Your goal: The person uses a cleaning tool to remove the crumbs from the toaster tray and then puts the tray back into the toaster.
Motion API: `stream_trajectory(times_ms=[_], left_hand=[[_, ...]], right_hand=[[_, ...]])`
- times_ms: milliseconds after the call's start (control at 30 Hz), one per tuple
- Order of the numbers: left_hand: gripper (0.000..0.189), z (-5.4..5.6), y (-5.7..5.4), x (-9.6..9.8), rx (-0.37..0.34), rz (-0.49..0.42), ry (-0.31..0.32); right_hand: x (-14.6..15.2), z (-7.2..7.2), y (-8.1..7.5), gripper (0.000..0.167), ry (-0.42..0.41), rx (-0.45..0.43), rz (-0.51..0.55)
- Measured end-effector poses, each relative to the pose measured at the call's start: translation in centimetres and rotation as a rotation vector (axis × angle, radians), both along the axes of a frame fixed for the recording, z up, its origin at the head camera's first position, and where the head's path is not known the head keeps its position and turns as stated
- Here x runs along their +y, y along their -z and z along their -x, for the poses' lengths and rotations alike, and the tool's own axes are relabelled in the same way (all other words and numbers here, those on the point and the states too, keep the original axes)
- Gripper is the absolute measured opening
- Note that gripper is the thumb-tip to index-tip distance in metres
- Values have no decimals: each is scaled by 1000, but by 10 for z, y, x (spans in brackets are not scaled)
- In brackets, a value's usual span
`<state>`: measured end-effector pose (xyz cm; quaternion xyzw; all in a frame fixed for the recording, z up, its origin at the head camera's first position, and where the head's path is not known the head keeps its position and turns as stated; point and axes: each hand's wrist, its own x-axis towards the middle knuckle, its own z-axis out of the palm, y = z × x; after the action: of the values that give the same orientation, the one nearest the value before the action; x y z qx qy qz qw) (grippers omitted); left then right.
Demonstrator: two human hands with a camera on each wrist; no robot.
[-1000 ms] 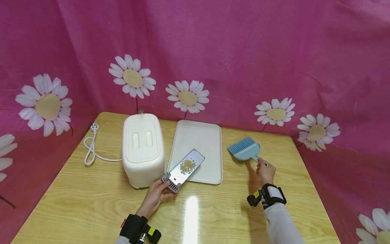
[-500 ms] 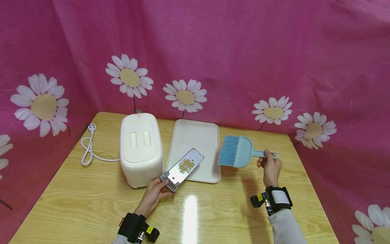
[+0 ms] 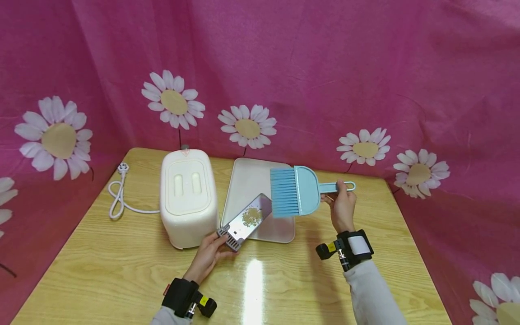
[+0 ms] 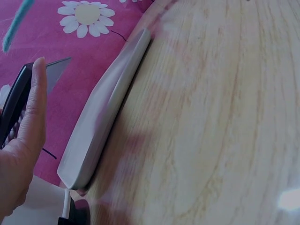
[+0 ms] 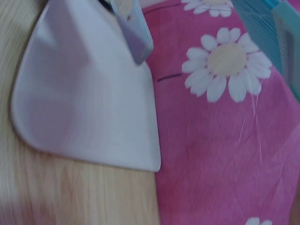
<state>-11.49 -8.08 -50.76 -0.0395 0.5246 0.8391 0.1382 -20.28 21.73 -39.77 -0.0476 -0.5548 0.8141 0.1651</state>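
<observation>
My left hand point(image 3: 208, 255) pinches the grey slotted end of a shiny metal crumb tray point(image 3: 239, 230), held tilted over the near part of a flat white tray point(image 3: 280, 234). Tan crumbs point(image 3: 252, 216) lie in a patch on the metal. On the right, my right hand point(image 3: 343, 210) grips a light blue brush point(image 3: 309, 190) by its looped handle. Its bristles point left, over the white tray's right side and close to the crumb tray's far end. The right wrist view catches only part of the brush point(image 5: 286, 37) at its upper right corner.
A white toaster point(image 3: 188, 212) with a lid stands just left of the white tray. Its white cord and plug point(image 3: 118, 198) lie on the wooden table point(image 3: 122, 275) farther left. A pink curtain point(image 3: 317, 76) with daisies hangs behind and at both sides.
The right hand has raised the brush from near the table, turned its bristles toward the left and carried it over the white tray. The left hand's crumb tray has hardly moved.
</observation>
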Motion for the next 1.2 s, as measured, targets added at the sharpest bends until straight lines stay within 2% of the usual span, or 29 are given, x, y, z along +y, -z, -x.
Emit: stream_trajectory(times_ms=[67, 167, 267, 300, 400, 533, 667, 767, 967, 1200], left_hand=[[45, 1, 0, 1, 4, -6, -6], [45, 3, -2, 3, 11, -11, -16], [43, 4, -4, 6, -1, -14, -21], [42, 5, -5, 7, -3, -12, -18], [40, 5, -7, 8, -16, -10, -16], [40, 6, -9, 9, -16, -6, -15], [40, 6, -8, 8, -9, -10, -13], [40, 6, -7, 8, 3, -20, -13], [42, 6, -7, 8, 19, -24, -7], [41, 6, -9, 7, 1, -16, -13]], right_hand=[[-4, 6, 4, 30, -27, 16, -1], [0, 29, 32, 24, -103, 77, 31], [-6, 35, 38, 28, -156, 62, 14], [-8, 37, 40, 30, -154, 56, -29], [-27, 22, 15, 38, -203, -10, -144], [-41, 15, -1, 38, -306, -20, -265], [-55, 15, -8, 43, -386, 26, -447], [-64, 16, -9, 46, -448, 60, -544], [-77, 14, -13, 39, -513, 58, -619], [-88, 3, -32, 33, -515, 70, -744]])
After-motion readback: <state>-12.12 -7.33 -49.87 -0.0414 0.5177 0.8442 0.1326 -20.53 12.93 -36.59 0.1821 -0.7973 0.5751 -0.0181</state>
